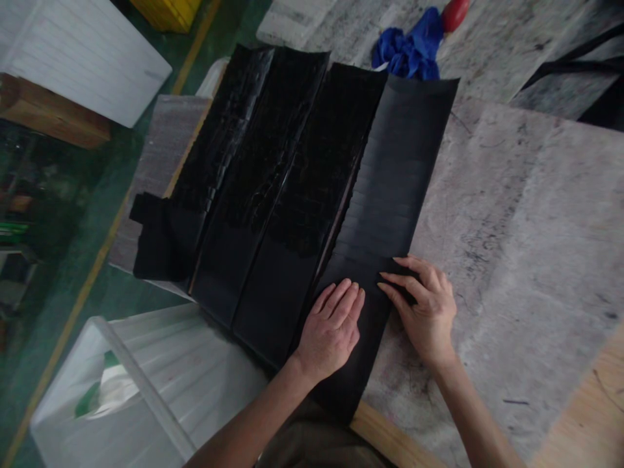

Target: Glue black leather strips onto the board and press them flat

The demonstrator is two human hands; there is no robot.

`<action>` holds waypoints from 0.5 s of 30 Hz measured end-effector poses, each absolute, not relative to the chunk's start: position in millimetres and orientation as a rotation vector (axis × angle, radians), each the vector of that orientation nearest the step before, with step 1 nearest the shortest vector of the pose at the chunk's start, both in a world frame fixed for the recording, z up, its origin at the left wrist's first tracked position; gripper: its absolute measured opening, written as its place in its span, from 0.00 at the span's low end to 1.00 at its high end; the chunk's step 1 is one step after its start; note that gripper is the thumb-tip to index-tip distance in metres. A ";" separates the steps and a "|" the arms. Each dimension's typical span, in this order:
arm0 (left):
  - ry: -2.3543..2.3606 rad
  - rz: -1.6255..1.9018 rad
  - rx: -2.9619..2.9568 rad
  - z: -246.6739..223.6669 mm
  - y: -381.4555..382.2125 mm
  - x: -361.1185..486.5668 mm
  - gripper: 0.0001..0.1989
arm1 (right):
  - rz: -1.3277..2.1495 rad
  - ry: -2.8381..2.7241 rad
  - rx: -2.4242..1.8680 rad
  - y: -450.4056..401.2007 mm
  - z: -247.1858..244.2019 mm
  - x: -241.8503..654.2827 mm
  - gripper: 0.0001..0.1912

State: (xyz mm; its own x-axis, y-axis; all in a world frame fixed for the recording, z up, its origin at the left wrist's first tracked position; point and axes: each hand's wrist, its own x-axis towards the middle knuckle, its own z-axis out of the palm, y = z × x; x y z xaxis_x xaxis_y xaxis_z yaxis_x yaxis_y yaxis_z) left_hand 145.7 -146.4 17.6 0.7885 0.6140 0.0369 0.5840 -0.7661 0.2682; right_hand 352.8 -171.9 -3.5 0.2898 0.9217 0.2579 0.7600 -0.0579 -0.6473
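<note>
"While both your hands are in front of you, what do they touch?"

"My left hand [333,328] rests on the matte black strip [390,169], at the part near my body. Its fingers lie almost flat, side by side, and they grasp nothing. My right hand [423,302] is at the right edge of the same strip — these fingers are bent and a little apart, with the tips at the surface. Whether they pinch the edge, I cannot tell."

"And where is this strip, exactly?"

"It lies slanting on the counter [517,227], at the right end of a row. To its left are the black panels [302,195], which are shiny in their farther part."

"What else is around?"

"Near the far end of the strip is a blue cloth [412,49], and just beside it a red thing [455,14] — I cannot name it. At my left stands a white bin [195,344]. Farther away, also at left, are a white box [88,52] and a yellow crate [168,13]."
</note>
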 end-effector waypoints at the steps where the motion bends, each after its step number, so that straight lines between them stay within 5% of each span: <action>1: 0.934 0.177 2.736 17.7 -146.8 145.4 0.29 | 0.290 -1.511 -1.852 -171.9 -3.3 352.8 0.06; 15: 0.967 0.316 2.733 21.9 -148.3 143.8 0.24 | 0.298 -1.501 -1.854 -172.4 -3.5 351.7 0.06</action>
